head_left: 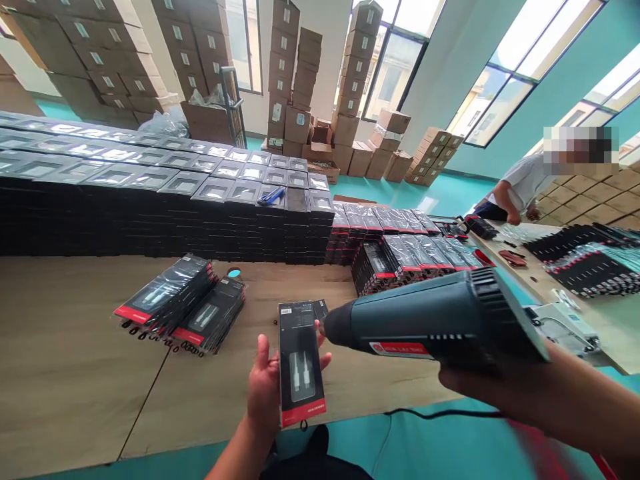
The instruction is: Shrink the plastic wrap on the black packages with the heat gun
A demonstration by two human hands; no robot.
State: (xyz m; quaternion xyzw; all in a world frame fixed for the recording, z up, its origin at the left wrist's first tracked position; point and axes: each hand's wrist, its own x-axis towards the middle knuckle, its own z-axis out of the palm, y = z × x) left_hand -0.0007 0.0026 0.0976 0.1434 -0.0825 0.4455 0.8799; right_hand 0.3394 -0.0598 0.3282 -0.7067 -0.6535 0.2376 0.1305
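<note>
worktop: stacked boxes line its far edge; a bump could topple some.
heat gun: grasped, as far as i can see, by the right hand; hot air from its close nozzle could scorch the packet.
packet: grasped by the left hand above the worktop's near edge; a loose hold could drop it.
black cord: past that edge; snagging could jerk the aim.

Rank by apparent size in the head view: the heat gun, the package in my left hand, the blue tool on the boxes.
Heat gun
Package
Blue tool
Nearness to the camera may exaggerate the heat gun's size.
</note>
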